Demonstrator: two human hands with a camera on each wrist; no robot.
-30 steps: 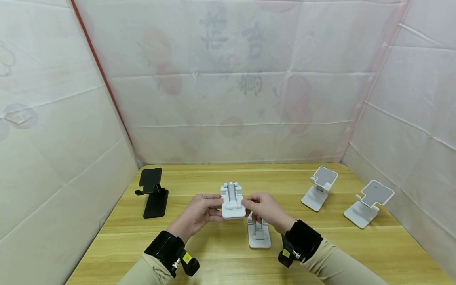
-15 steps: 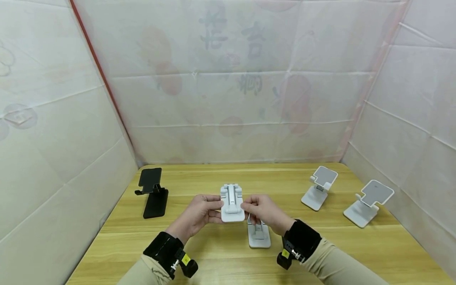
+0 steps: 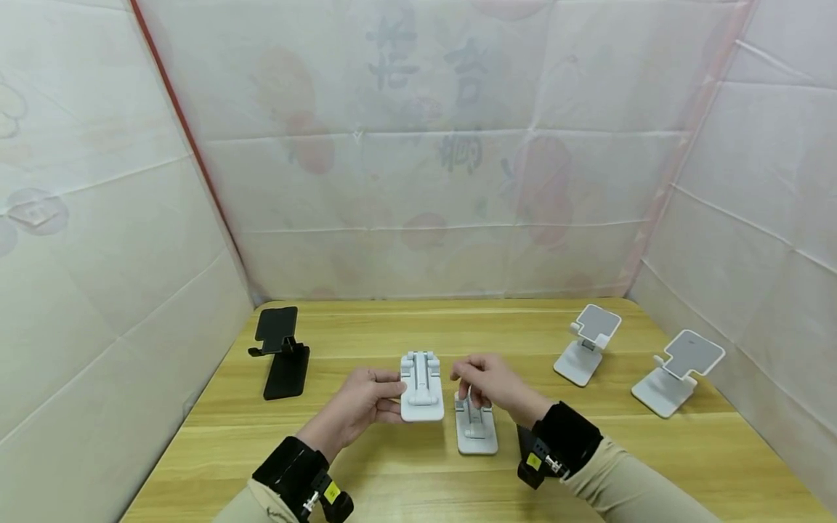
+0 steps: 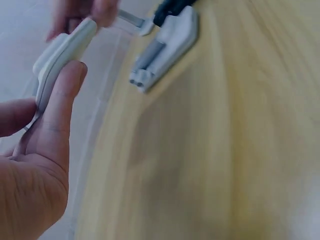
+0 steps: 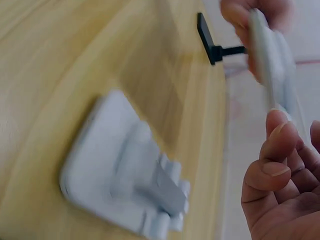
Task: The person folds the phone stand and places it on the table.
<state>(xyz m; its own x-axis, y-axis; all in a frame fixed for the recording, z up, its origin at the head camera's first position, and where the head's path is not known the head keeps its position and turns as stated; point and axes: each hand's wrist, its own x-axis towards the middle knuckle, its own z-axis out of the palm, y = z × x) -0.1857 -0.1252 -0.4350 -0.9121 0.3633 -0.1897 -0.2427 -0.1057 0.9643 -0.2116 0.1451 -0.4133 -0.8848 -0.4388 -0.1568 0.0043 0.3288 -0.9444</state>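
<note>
One folded white rectangular stand (image 3: 477,437) is left unmoved, flat on the yellow wood-grain table (image 3: 405,483). Just beyond, another folded white oblong stand (image 3: 421,408) has been lowered — pinched above the table by the left hand (image 3: 368,401) — and let go by the right hand (image 3: 492,379), its fingers loosely curled around nothing. Farther off, one opened black stand (image 3: 285,372) is left unshifted.
</note>
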